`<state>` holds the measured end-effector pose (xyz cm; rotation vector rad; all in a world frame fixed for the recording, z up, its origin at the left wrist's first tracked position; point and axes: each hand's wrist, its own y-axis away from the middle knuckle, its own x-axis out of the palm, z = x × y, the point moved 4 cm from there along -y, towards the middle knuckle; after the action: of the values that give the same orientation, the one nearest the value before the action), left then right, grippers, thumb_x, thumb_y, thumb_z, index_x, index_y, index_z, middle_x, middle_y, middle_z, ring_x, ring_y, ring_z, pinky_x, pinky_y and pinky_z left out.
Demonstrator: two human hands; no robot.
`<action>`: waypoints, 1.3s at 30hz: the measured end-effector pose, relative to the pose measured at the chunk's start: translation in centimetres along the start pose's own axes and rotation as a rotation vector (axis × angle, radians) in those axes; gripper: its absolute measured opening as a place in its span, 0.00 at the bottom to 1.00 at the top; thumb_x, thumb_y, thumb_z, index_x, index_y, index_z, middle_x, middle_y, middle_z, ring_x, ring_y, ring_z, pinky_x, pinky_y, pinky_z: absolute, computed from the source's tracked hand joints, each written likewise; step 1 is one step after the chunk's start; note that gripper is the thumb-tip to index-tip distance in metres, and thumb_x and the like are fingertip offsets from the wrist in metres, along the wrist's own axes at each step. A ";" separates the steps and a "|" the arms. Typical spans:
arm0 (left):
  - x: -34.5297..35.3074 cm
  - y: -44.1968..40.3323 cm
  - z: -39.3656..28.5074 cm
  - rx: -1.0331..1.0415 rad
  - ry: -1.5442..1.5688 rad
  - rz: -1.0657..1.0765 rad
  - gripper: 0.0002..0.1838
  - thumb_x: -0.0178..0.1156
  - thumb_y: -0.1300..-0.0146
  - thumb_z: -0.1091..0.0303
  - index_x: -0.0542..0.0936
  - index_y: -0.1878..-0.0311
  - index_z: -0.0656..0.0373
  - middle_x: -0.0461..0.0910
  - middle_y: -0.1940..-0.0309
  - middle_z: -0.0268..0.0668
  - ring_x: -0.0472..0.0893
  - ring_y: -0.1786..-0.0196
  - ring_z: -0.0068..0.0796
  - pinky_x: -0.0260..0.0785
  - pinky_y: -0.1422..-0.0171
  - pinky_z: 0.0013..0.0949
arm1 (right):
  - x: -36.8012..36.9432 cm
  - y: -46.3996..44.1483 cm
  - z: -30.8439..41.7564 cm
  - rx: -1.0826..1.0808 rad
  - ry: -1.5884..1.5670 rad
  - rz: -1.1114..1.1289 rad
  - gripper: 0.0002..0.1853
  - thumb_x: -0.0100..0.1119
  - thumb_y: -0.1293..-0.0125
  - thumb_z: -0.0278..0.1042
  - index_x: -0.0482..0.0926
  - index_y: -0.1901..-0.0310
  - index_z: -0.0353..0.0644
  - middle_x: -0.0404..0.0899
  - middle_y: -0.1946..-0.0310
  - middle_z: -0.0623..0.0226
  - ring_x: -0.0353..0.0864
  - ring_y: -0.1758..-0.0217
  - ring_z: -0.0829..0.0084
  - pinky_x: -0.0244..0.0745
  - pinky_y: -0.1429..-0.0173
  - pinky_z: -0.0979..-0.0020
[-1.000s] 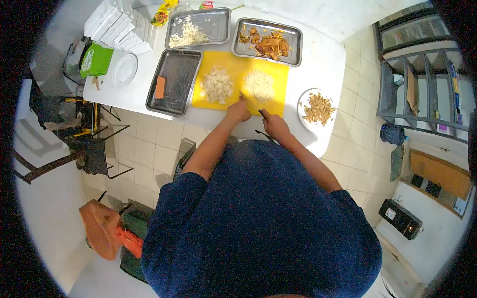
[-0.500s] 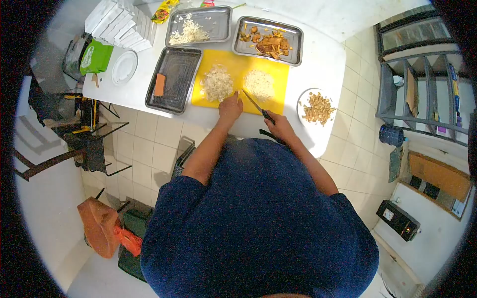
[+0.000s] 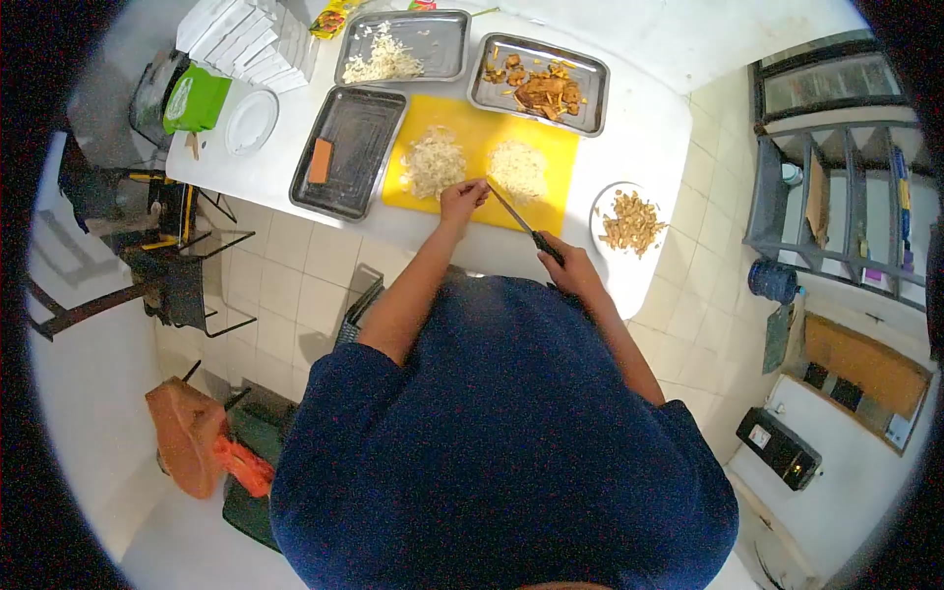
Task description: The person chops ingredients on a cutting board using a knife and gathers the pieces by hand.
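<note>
My right hand [image 3: 571, 267] grips the black handle of a knife [image 3: 512, 212], whose blade slants up and left over the front of a yellow cutting board [image 3: 476, 118]. At the blade's tip is my left hand [image 3: 460, 203], its fingers drawn together; whether they touch the blade or pinch a small bit is too small to tell. Two heaps of pale chopped food lie on the board: a coarser left heap [image 3: 433, 162] just beyond my left hand, and a finer right heap [image 3: 517, 171] beyond the blade.
A dark tray [image 3: 346, 162] holding an orange-brown block [image 3: 320, 161] lies left of the board. Behind are a tray of pale shreds [image 3: 447, 44] and a tray of browned pieces [image 3: 597, 74]. A plate of brown strips [image 3: 630, 222] sits right, near the table edge.
My left hand's fingers have curled in at the knife tip, where before they reached toward the board. The knife and right hand have shifted slightly right and toward my body. The view has shifted a little.
</note>
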<state>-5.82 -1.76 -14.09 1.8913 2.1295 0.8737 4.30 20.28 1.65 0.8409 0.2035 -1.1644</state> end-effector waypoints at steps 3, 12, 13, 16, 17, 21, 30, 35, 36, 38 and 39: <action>-0.1 0.0 0.6 -0.005 0.007 0.034 0.10 0.65 0.36 0.68 0.84 0.58 0.64 0.85 0.66 0.35 0.82 0.65 0.22 0.76 0.60 0.24 | 0.2 0.3 -0.9 -0.100 0.017 -0.054 0.23 0.57 0.33 0.41 0.73 0.37 0.48 0.83 0.62 0.45 0.85 0.60 0.51 0.78 0.54 0.56; -0.6 0.3 1.4 0.094 -0.535 -0.073 0.06 0.68 0.44 0.72 0.85 0.65 0.63 0.85 0.72 0.36 0.83 0.69 0.24 0.76 0.61 0.27 | 0.7 -0.8 -2.4 -0.057 0.146 -0.027 0.23 0.57 0.34 0.41 0.74 0.38 0.45 0.82 0.58 0.43 0.82 0.54 0.46 0.76 0.50 0.55; -0.5 0.3 1.5 0.142 -0.634 -0.087 0.06 0.69 0.45 0.72 0.85 0.66 0.63 0.85 0.72 0.36 0.83 0.70 0.24 0.76 0.61 0.28 | 0.8 -0.7 -2.5 -0.021 0.157 -0.020 0.23 0.57 0.34 0.41 0.74 0.38 0.46 0.82 0.58 0.43 0.82 0.54 0.46 0.76 0.50 0.55; 0.0 -0.5 2.0 0.288 -0.780 -0.153 0.06 0.70 0.48 0.70 0.85 0.70 0.61 0.85 0.72 0.39 0.83 0.71 0.28 0.76 0.61 0.31 | 1.1 -1.1 -2.5 0.022 0.180 -0.029 0.23 0.57 0.34 0.42 0.73 0.38 0.46 0.82 0.59 0.44 0.81 0.55 0.44 0.76 0.50 0.53; 0.1 -0.6 2.4 0.313 -0.777 -0.161 0.06 0.70 0.48 0.69 0.85 0.70 0.61 0.84 0.73 0.39 0.83 0.70 0.30 0.76 0.61 0.32 | 1.6 -1.2 -3.1 0.005 0.183 -0.041 0.23 0.56 0.34 0.42 0.73 0.38 0.46 0.82 0.59 0.44 0.81 0.55 0.44 0.76 0.50 0.53; 0.3 -0.5 3.0 0.391 -0.816 -0.198 0.06 0.69 0.49 0.69 0.84 0.70 0.61 0.83 0.75 0.41 0.83 0.70 0.35 0.75 0.61 0.36 | 2.2 -1.6 -3.4 -0.035 0.176 -0.016 0.24 0.56 0.34 0.42 0.72 0.37 0.48 0.82 0.59 0.44 0.81 0.56 0.43 0.77 0.51 0.51; 0.6 0.4 2.6 0.511 -0.872 -0.199 0.06 0.66 0.47 0.69 0.83 0.70 0.63 0.81 0.73 0.45 0.82 0.68 0.41 0.74 0.60 0.39 | 2.9 -1.9 -3.5 -0.068 0.151 0.008 0.23 0.55 0.34 0.41 0.72 0.37 0.49 0.81 0.60 0.42 0.81 0.57 0.43 0.76 0.53 0.50; 0.7 0.1 2.7 0.534 -0.900 -0.162 0.07 0.66 0.47 0.68 0.81 0.71 0.62 0.79 0.74 0.44 0.80 0.68 0.41 0.73 0.60 0.41 | 3.0 -1.8 -3.1 0.043 0.280 0.051 0.24 0.55 0.34 0.40 0.70 0.36 0.52 0.81 0.62 0.42 0.81 0.58 0.44 0.76 0.55 0.49; 0.7 0.2 2.9 0.556 -0.894 -0.176 0.08 0.66 0.47 0.67 0.81 0.72 0.62 0.78 0.75 0.44 0.79 0.69 0.42 0.73 0.60 0.42 | 3.2 -1.6 -3.1 0.039 0.340 0.055 0.24 0.54 0.34 0.40 0.70 0.35 0.52 0.81 0.62 0.42 0.81 0.58 0.44 0.76 0.55 0.48; 0.6 0.2 3.1 0.580 -0.867 -0.185 0.09 0.66 0.47 0.65 0.80 0.72 0.61 0.78 0.76 0.43 0.79 0.69 0.42 0.73 0.59 0.42 | 3.6 -1.7 -3.5 0.012 0.397 0.050 0.25 0.53 0.32 0.40 0.68 0.34 0.54 0.80 0.64 0.42 0.81 0.60 0.44 0.76 0.56 0.47; 0.7 0.4 2.9 0.575 -0.842 -0.178 0.09 0.66 0.46 0.65 0.80 0.72 0.61 0.78 0.75 0.44 0.79 0.69 0.42 0.73 0.59 0.42 | 3.9 -1.8 -3.8 -0.008 0.397 0.046 0.25 0.52 0.32 0.41 0.67 0.33 0.55 0.80 0.64 0.42 0.81 0.62 0.44 0.76 0.56 0.46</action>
<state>-4.19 -0.18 -16.09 1.7506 2.0057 -0.5663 5.38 19.77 -3.95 1.0599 0.5110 -0.9441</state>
